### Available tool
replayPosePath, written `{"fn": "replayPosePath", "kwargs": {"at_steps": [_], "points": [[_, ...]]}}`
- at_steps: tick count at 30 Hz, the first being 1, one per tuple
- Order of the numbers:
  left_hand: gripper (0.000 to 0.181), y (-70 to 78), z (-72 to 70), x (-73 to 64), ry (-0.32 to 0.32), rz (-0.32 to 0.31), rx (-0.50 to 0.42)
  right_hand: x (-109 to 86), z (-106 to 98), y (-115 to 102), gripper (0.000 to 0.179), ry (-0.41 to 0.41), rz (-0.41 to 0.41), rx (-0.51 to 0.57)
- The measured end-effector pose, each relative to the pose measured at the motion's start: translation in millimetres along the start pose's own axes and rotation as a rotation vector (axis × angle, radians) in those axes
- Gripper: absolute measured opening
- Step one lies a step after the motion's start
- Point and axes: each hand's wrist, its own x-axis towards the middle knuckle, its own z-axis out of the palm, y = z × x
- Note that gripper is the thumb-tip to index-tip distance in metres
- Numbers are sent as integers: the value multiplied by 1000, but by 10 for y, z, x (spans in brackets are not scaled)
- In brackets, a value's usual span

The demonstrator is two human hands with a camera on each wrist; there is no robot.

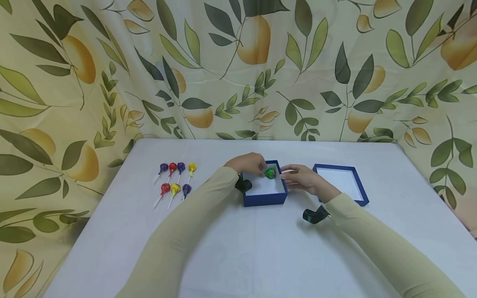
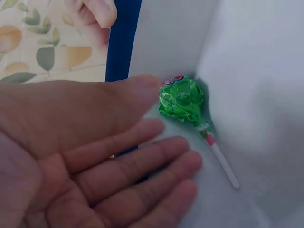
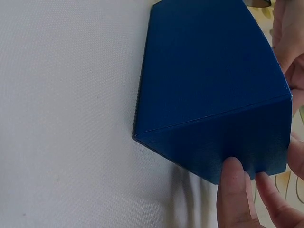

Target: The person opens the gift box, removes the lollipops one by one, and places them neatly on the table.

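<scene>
A blue box (image 1: pixel 265 200) with a white inside stands uncovered on the table. Inside it lies a green-wrapped lollipop (image 2: pixel 182 99), its white stick along the box floor. My left hand (image 1: pixel 249 163) reaches over the box's left and far side. In the left wrist view its fingers (image 2: pixel 142 161) are extended, holding nothing, and the thumb tip is right by the lollipop's head. My right hand (image 1: pixel 303 179) is at the box's right side. Its fingertips (image 3: pixel 232 175) rest against the blue outer wall in the right wrist view.
To the left, two rows of lollipops (image 1: pixel 172 167) lie in purple, red and yellow wrappers. The box's lid (image 1: pixel 340 182), white inside with a blue rim, lies to the right. A patterned curtain (image 1: pixel 238 82) hangs behind the white table (image 1: pixel 253 248).
</scene>
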Motion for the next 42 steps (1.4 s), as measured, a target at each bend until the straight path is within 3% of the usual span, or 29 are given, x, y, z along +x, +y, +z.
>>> {"fn": "replayPosePath", "kwargs": {"at_steps": [5, 9, 19, 22, 23, 26, 29, 30, 32, 36, 42], "points": [[38, -3, 23, 61, -66, -8, 23, 5, 3, 8, 58, -1, -7, 3], [35, -45, 53, 103, -81, 22, 41, 8, 4, 6, 57, -1, -6, 5], [36, -130, 109, 172, -100, 47, -81, 2, 6, 6, 57, 1, -4, 2], [36, -159, 127, 244, -135, 8, -135, 2, 8, 9, 57, 0, -8, 0], [36, -228, 165, 343, -155, -3, -186, 3, 7, 10, 57, 0, -9, 1], [24, -212, 182, 385, -178, -89, -260, 3, 8, 9, 57, 5, -11, -1], [15, -126, 192, 341, -154, -185, -306, 2, 12, 7, 58, 5, -10, 2], [15, -25, 163, 242, -133, -223, -281, 1, 13, 6, 58, 4, -10, 2], [15, 48, 169, 194, -97, -271, -259, -1, 13, 5, 58, 4, -9, 3], [20, 130, 171, 140, -79, -299, -207, -1, 8, 5, 58, 1, -12, 0], [23, 132, 173, 162, -97, -307, -249, 1, -1, 0, 57, -3, -8, -3]]}}
